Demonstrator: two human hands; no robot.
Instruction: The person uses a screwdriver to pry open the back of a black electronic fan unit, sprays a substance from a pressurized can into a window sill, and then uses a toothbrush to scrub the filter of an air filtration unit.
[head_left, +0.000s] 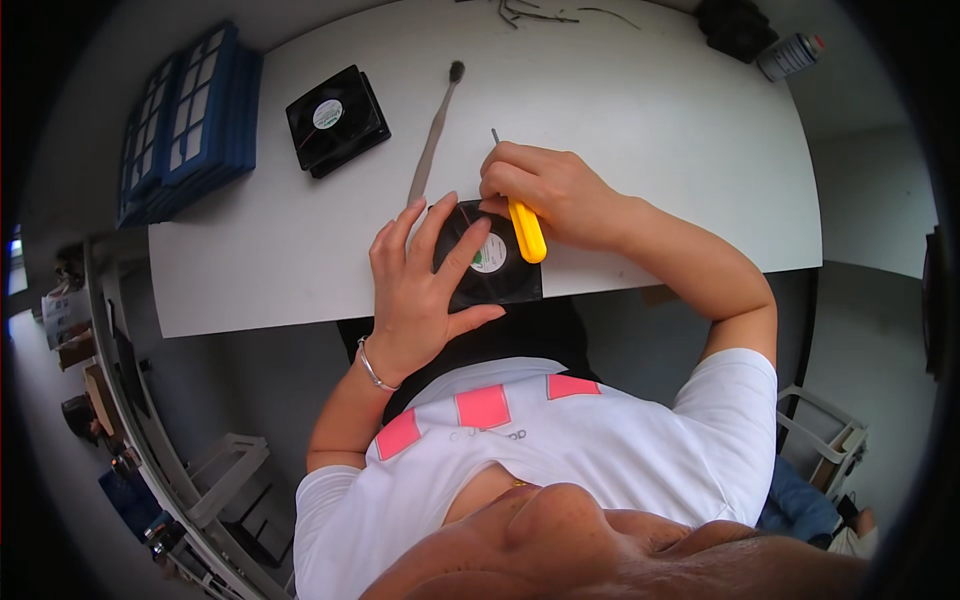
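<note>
A square black cooling fan (515,280) with a white round label lies at the table's near edge. My left hand (415,270) holds it from the left, fingers spread over its top, index finger near the hub label and thumb along the near side. My right hand (555,190) is closed round a yellow-handled tool (528,232) above the fan's far right corner. The handle sticks out toward me, and a thin metal shaft shows beyond my fingers, pointing away. My right fingers hide the tool's middle and part of the fan.
A second black fan (345,120) lies at the far left, beside stacked blue-framed panels (190,120). A long-handled brush (437,125) lies beyond my left hand. Black strips (525,14) lie at the far edge. A spray can (790,57) and black object (735,28) stand far right.
</note>
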